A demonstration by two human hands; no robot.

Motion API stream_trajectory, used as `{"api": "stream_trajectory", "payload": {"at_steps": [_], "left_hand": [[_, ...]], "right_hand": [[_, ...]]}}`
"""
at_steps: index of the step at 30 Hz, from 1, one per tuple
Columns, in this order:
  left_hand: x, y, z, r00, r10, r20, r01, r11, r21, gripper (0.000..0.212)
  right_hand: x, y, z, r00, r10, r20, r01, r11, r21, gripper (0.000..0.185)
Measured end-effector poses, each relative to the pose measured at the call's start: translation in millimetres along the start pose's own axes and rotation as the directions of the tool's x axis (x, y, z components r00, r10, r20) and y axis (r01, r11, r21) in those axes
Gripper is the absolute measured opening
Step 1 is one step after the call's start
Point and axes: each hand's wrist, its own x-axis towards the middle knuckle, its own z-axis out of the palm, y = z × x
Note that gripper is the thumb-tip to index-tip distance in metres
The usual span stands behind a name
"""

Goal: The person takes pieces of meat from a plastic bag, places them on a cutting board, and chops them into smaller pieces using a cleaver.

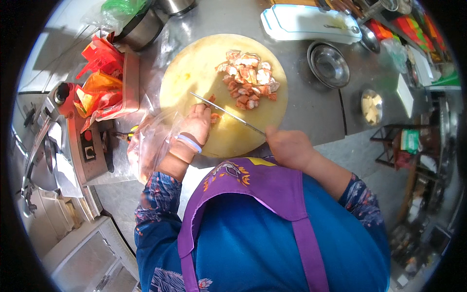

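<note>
A round yellowish cutting board (182, 76) lies before me. My right hand (290, 148) grips the handle of a kitchen knife (233, 116), its blade seen edge-on and slanting across the board to the upper left. Left of the blade, my left hand (197, 122) has its fingers curled down on a small strip of reddish meat, mostly hidden under them. One meat bit (215, 118) shows by the blade. Chopped reddish-brown and whitish meat pieces (249, 75) are heaped at the board's upper right. A clear plastic bag (146, 142) with pinkish contents lies beside my left wrist.
A bin (132, 82) of red and orange packets and a slicing machine (89, 146) stand left. Nested metal bowls (330, 65), a white tray (292, 25) and a small bowl of pale chunks (372, 108) are right. A metal pot (140, 31) stands upper left.
</note>
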Motion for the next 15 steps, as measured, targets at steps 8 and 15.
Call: {"api": "stream_trajectory", "payload": {"at_steps": [8, 15], "left_hand": [[1, -3, 9, 0.999, 0.006, 0.036, -0.011, 0.992, 0.122, 0.041], [-8, 10, -41, 0.988, 0.013, 0.153, -0.030, 0.994, 0.109, 0.075]], "right_hand": [[16, -21, 0, 0.991, 0.071, 0.115, -0.067, 0.997, -0.039, 0.013], [31, -16, 11, 0.983, 0.091, 0.159, -0.088, 0.996, -0.025, 0.016]]}}
